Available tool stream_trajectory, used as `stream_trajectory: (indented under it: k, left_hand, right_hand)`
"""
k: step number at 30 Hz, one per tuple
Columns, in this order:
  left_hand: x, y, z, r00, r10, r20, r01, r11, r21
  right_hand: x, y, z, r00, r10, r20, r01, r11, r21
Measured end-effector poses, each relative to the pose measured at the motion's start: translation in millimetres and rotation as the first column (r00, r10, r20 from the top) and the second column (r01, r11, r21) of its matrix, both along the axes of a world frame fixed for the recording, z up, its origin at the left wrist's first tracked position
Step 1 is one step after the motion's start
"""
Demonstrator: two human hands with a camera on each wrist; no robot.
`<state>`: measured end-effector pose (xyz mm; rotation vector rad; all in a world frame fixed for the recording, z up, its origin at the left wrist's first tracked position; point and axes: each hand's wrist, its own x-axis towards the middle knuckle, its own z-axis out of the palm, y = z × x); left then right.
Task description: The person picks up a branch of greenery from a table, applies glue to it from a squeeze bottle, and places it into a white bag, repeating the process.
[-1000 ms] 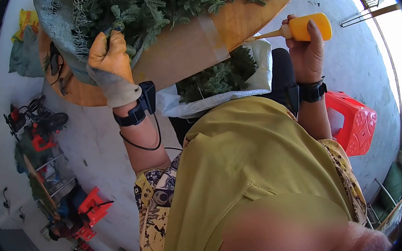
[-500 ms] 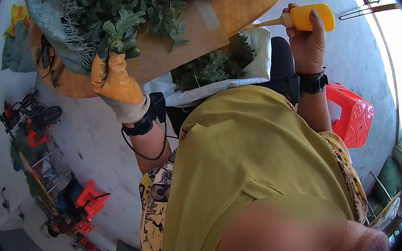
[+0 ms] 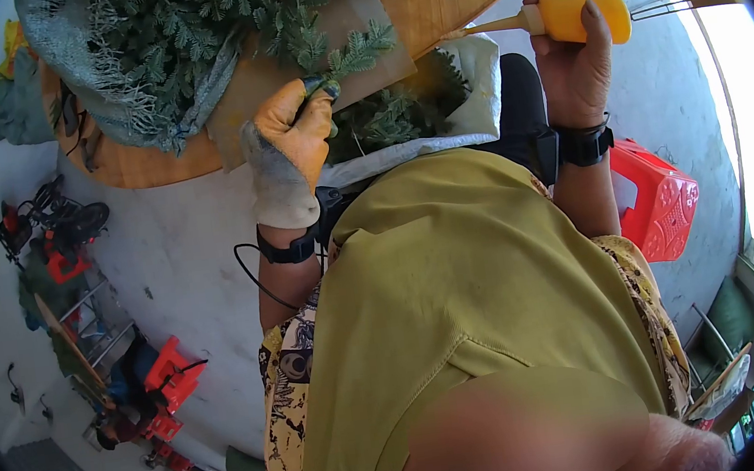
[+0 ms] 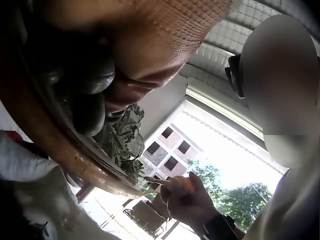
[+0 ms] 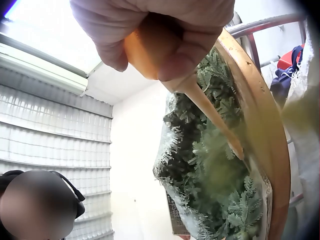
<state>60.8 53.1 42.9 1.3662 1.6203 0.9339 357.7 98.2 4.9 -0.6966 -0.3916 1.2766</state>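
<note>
My left hand, in an orange and grey work glove, pinches the stem end of a green needle-leaved sprig at the table's near edge. The sprig points right, over a flat brown board. My bare right hand grips a yellow squeeze bottle, thumb on its side. Its long tapered nozzle points left toward the table edge. A heap of similar green sprigs spills from a woven grey-green sack. Dark gloved fingertips fill the left wrist view's upper left; the sprig's stem is hidden there.
The round wooden table lies ahead. Below its edge, at my lap, a white bag holds more greenery. A red plastic stool stands by my right arm. Farther left are a small bike and other red stools.
My left hand has come out of the heap and moved right, bringing a sprig toward the bottle's nozzle. My right hand keeps its grip on the bottle, now slightly higher in view.
</note>
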Motion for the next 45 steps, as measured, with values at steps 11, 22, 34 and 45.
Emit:
stream_trajectory:
  k: [11,22,34,45]
  left_hand:
    - [-4,2,-3,1.0,0.008,0.008,-0.007,0.999,-0.041]
    - [-6,2,-4,0.999,-0.015,-0.028,0.012,0.997,-0.076]
    - [-8,4,-6,0.997,-0.037,-0.074,0.034,0.999,-0.038]
    - [-4,4,-2,0.999,0.01,-0.033,-0.012,0.998,-0.061]
  right_hand:
    - [-38,25,18,0.967,0.231,0.105,-0.244,0.96,0.138]
    - [-54,32,15,0.957,0.27,0.104,-0.283,0.95,0.133]
    - [-45,39,11,0.967,0.219,0.127,-0.233,0.966,0.11]
    - [-36,39,8,0.97,0.185,0.158,-0.197,0.978,0.063]
